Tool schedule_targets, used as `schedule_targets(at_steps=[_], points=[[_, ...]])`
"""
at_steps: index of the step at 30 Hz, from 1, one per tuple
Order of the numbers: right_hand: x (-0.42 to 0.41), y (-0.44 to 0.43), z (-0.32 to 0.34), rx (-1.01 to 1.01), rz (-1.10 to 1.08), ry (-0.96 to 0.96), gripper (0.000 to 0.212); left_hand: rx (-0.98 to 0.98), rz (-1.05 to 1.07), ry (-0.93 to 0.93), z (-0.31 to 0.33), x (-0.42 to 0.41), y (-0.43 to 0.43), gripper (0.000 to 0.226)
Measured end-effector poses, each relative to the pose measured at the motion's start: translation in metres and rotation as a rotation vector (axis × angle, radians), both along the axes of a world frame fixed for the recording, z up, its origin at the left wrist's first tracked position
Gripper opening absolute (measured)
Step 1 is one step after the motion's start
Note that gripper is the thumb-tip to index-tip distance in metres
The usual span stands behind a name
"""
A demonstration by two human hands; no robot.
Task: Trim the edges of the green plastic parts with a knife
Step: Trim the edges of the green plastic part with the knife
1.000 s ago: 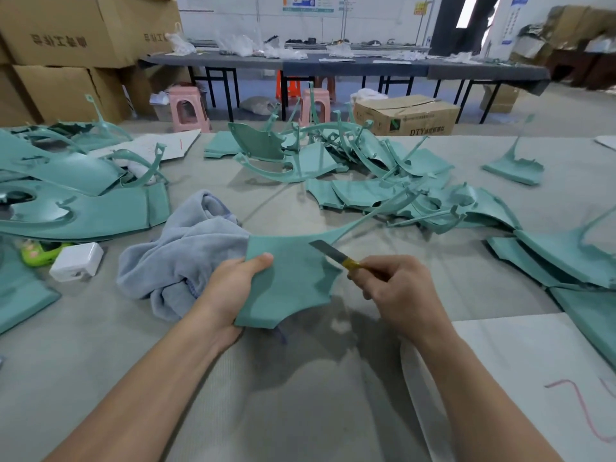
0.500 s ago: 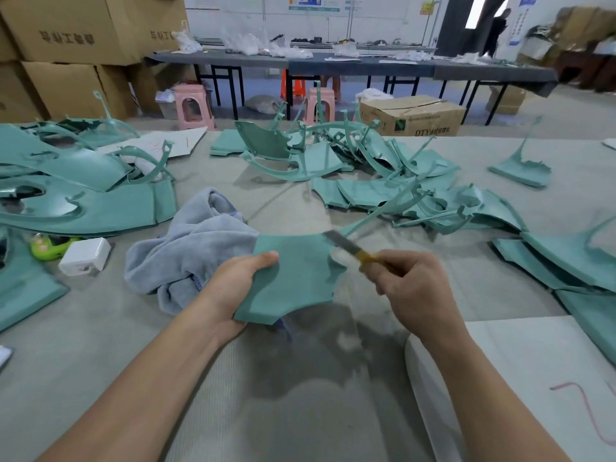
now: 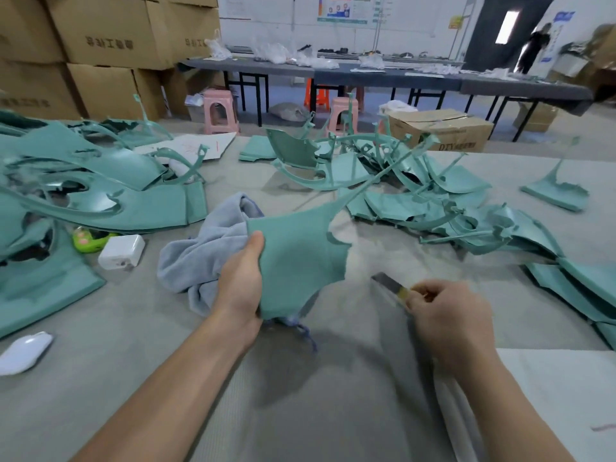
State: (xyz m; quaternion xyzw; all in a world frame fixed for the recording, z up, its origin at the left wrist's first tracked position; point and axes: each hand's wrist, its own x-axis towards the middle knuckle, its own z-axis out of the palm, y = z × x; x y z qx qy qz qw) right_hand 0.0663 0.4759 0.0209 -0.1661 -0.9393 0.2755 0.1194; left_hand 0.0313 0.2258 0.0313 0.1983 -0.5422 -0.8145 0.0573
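Knife (image 3: 388, 284) now clear of part's (image 3: 300, 248) edge

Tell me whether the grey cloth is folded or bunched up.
Bunched up: the grey cloth lies in loose crumpled folds beside the left hand.

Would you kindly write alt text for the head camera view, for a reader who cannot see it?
A person's left hand holds up a flat green plastic part over a grey table, while the right hand grips a knife just clear of the part's ragged edge. A grey cloth lies behind, with piles of green parts beyond.
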Motion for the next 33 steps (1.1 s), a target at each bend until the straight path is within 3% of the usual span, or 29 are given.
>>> schedule_targets(at_steps=[2, 6, 9, 14, 16, 19, 21, 24, 28, 31, 33], points=[[0.002, -0.006, 0.004, 0.055, -0.050, 0.104, 0.019, -0.030, 0.054, 0.077, 0.002, -0.004, -0.006, 0.032], [0.009, -0.028, 0.015, -0.141, 0.027, 0.297, 0.014, -0.216, 0.221, 0.228, 0.011, -0.006, -0.021, 0.027], [0.010, -0.064, 0.018, -0.119, 0.260, 0.223, 0.025, -0.265, 0.365, 0.370, 0.019, -0.007, -0.037, 0.028], [-0.027, -0.145, 0.029, 0.070, 0.678, 0.121, 0.055, -0.390, 0.583, 0.369, 0.026, -0.011, -0.077, 0.016], [-0.048, -0.175, 0.029, 0.140, 0.759, 0.098, 0.062, -0.357, 0.622, 0.385, 0.024, -0.011, -0.080, 0.017], [-0.071, -0.198, 0.020, 0.058, 0.741, -0.030, 0.082, -0.307, 0.596, 0.441, 0.021, -0.013, -0.080, 0.020], [-0.075, -0.196, 0.016, 0.007, 0.734, -0.051, 0.072, -0.275, 0.623, 0.465, 0.024, -0.014, -0.085, 0.023], [-0.068, -0.168, 0.029, 0.077, 0.656, 0.026, 0.038, -0.268, 0.662, 0.453, 0.025, -0.017, -0.098, 0.027], [-0.045, -0.127, 0.071, -0.107, 0.389, 0.288, 0.036, -0.384, 0.516, 0.379, 0.015, -0.020, -0.090, 0.019], [-0.034, -0.148, 0.077, -0.207, 0.484, 0.385, 0.035, -0.466, 0.235, 0.414, 0.006, -0.016, -0.056, 0.014], [-0.028, -0.172, 0.057, -0.408, 0.615, 0.264, 0.034, -0.354, 0.152, 0.393, 0.001, -0.014, -0.040, 0.014]])
